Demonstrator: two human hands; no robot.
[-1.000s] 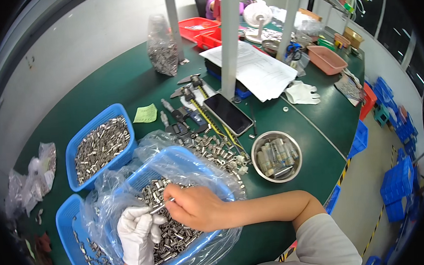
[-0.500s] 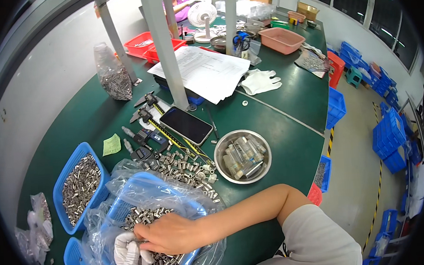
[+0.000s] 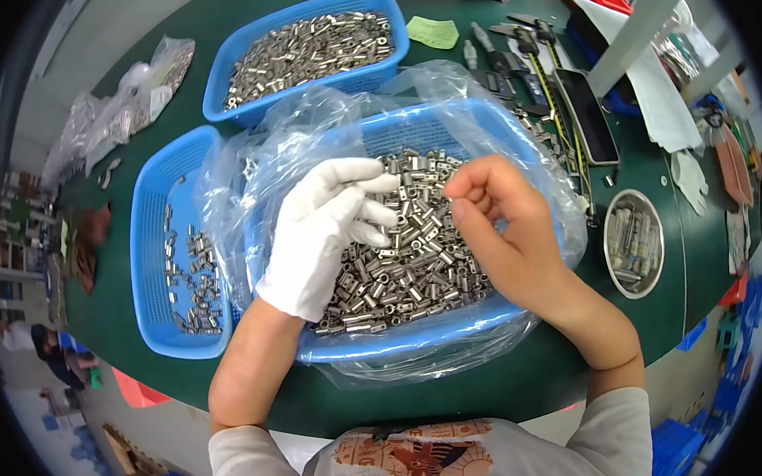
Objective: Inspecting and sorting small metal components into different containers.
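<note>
A blue plastic basket [image 3: 421, 344] lined with a clear plastic bag [image 3: 306, 130] sits in front of me, filled with small silver metal parts [image 3: 409, 271]. My left hand [image 3: 324, 228] wears a white glove and lies on the left side of the pile, its fingers spread and pointing right. My bare right hand [image 3: 497, 228] hovers over the right side of the pile with its fingertips curled together. I can make out no part between them. The two hands are a little apart.
A second blue basket [image 3: 218, 91] full of the same parts stands behind, and a third [image 3: 150, 276] with fewer parts stands to the left. To the right are a round metal tin [image 3: 610, 243], a dark phone [image 3: 586, 115] and hand tools [image 3: 509, 50]. Crumpled plastic bags [image 3: 125, 113] lie far left.
My view has dropped down and closer over the basket. My right hand has pulled back from the gloved left hand, so the two are now apart over the pile.
</note>
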